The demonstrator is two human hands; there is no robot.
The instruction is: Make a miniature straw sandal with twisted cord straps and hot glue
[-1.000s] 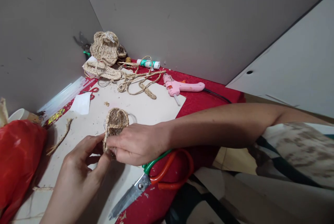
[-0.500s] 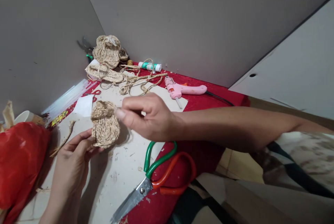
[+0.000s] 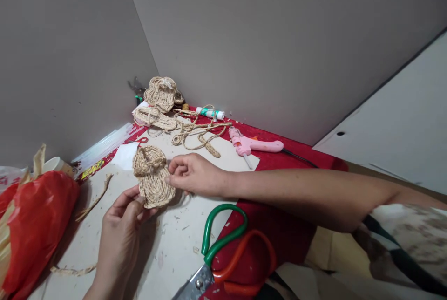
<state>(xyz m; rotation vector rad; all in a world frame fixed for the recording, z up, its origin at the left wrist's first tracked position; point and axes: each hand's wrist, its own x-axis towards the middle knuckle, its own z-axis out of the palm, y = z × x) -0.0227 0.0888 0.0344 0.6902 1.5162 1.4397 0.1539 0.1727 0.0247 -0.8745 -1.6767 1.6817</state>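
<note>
A small woven straw slipper (image 3: 157, 186), with a braided strap across its upper part, is held up over the pale board. My left hand (image 3: 127, 214) pinches its lower left edge between thumb and fingers. At the slipper's right edge is my right hand (image 3: 188, 174), its fingers curled and its thumb at the rim; whether it grips the edge is unclear. Large scissors (image 3: 223, 244) with one green and one orange handle lie below my right forearm. Behind the hands are a pink glue gun (image 3: 258, 145) and loose braided cord (image 3: 195, 130).
More woven straw pieces (image 3: 161, 95) stand at the back corner by the grey walls, near a green and white tube (image 3: 210, 113). A red plastic bag (image 3: 42, 225) and a white cup (image 3: 58, 166) are at the left. Straw scraps (image 3: 98, 200) lie on the board (image 3: 167, 253).
My right hand has gone from the strap area down to the slipper's right edge, and its fingers have loosened a little. The camera view has shifted, so everything appears lower and further right.
</note>
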